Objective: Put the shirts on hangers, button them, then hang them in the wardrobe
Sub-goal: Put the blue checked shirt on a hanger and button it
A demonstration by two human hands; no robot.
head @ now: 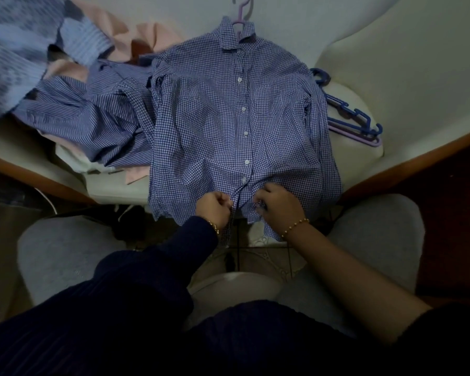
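On the white surface (350, 109), checked shirt (228, 126) lies flat, collar away, hem toward the person, buttoned most of the way. Lilac hanger (242, 12) hook cut off at frame top. Left hand (215, 210) and right hand (278, 206) pinch the hem plackets; bottom button probably undone. Spare hangers (350, 115) right, partly hidden.

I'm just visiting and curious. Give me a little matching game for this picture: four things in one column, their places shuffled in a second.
Things:
1. checked shirt
2. striped shirt
3. spare hangers
4. sweater

Places:
a. far left corner of the view
b. in the middle, on a lilac hanger
c. right of the checked shirt
d. between sweater and checked shirt

Pairs: 1-b, 2-d, 3-c, 4-a
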